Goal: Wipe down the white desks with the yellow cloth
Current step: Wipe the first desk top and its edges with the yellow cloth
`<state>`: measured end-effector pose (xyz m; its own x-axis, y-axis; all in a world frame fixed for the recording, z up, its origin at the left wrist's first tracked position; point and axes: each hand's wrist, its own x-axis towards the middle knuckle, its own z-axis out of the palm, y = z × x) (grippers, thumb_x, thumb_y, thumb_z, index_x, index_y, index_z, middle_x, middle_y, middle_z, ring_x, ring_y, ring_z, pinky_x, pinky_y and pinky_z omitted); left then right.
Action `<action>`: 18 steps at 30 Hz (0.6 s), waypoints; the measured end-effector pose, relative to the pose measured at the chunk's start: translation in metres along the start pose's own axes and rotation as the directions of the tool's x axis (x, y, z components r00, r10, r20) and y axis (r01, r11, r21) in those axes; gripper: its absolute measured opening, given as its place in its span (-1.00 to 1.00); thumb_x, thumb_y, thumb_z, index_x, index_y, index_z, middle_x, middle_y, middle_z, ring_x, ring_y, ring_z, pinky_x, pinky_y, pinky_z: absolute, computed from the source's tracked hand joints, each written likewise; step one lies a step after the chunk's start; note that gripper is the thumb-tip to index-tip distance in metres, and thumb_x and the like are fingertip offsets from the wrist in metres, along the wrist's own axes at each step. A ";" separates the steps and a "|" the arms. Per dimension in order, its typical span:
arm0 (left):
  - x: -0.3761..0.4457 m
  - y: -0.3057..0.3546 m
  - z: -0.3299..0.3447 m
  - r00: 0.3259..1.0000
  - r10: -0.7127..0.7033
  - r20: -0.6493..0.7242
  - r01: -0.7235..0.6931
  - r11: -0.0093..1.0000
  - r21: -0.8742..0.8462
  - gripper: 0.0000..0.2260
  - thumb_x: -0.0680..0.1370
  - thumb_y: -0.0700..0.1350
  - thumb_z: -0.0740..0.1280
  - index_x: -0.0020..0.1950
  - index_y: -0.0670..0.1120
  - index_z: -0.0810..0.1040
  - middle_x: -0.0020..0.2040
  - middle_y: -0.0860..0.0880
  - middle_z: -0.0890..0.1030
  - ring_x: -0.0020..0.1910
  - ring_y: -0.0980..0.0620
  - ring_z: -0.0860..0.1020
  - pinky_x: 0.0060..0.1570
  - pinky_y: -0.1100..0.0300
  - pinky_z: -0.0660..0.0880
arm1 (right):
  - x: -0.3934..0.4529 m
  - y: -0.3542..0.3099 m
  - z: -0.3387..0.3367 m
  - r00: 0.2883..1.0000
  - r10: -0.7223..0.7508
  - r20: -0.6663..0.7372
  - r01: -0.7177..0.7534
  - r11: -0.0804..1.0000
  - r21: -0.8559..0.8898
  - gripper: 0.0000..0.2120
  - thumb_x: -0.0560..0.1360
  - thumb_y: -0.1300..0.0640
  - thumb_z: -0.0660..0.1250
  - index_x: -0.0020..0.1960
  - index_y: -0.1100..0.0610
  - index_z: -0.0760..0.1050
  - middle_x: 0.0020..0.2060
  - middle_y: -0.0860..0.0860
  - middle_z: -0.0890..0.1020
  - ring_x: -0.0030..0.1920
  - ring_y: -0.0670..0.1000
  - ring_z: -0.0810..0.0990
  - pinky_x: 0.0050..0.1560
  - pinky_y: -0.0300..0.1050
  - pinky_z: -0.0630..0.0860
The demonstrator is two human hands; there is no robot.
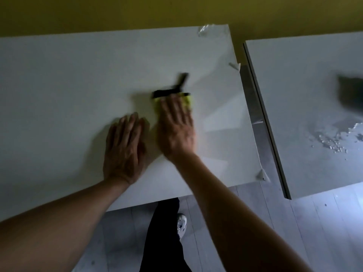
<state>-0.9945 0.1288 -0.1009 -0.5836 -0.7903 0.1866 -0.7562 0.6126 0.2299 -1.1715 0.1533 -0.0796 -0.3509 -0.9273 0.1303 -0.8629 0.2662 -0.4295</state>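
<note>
The yellow cloth [187, 101], with a black edge and strap at its far side, lies on the near white desk [68, 79]. My right hand [176, 128] presses flat on the cloth with straight fingers and covers most of it. My left hand [123, 148] rests flat on the desk just left of the right hand, fingers straight, holding nothing. A second white desk [306, 95] stands to the right across a narrow gap.
Wet spots and droplets [334, 140] lie on the right desk, with a blurred dark object [351, 93] at its right edge. Peeling film corners [262, 174] stick up on the near desk's right side. A yellow wall runs behind; my leg and shoe [181, 225] are below.
</note>
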 end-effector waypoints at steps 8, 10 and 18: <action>0.001 -0.001 -0.004 0.997 -0.019 0.081 0.022 0.999 -0.041 -0.46 0.71 0.02 -0.01 0.68 -0.11 0.22 0.69 -0.11 0.18 0.68 -0.17 0.12 0.63 -0.16 0.04 | 0.039 0.089 -0.027 0.993 -0.074 -0.092 0.069 0.996 -0.053 -0.51 0.63 0.11 0.16 0.53 0.22 0.34 0.50 0.25 0.37 0.53 0.26 0.30 0.48 0.26 0.30; 0.002 -0.001 -0.003 0.995 -0.026 0.097 0.029 0.999 -0.037 -0.45 0.70 0.02 -0.01 0.68 -0.11 0.21 0.70 -0.10 0.17 0.68 -0.17 0.12 0.63 -0.17 0.05 | 0.053 0.129 -0.050 0.986 0.133 -0.099 -0.146 0.980 -0.138 -0.44 0.67 -0.03 0.02 0.63 0.13 0.13 0.60 0.19 0.17 0.61 0.19 0.10 0.58 0.20 0.10; 0.002 0.002 -0.004 0.992 -0.051 0.120 0.051 0.999 -0.003 -0.45 0.69 -0.01 0.01 0.69 -0.09 0.19 0.70 -0.10 0.16 0.67 -0.19 0.13 0.62 -0.19 0.07 | 0.064 0.042 -0.006 0.996 0.076 -0.052 -0.081 0.992 -0.098 -0.40 0.60 0.04 0.07 0.62 0.14 0.18 0.60 0.20 0.19 0.62 0.21 0.06 0.59 0.21 -0.01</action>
<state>-0.9959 0.1282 -0.0966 -0.5756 -0.8156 0.0591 -0.7844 0.5712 0.2419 -1.2323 0.1068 -0.0837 -0.4340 -0.8894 0.1435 -0.8630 0.3648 -0.3494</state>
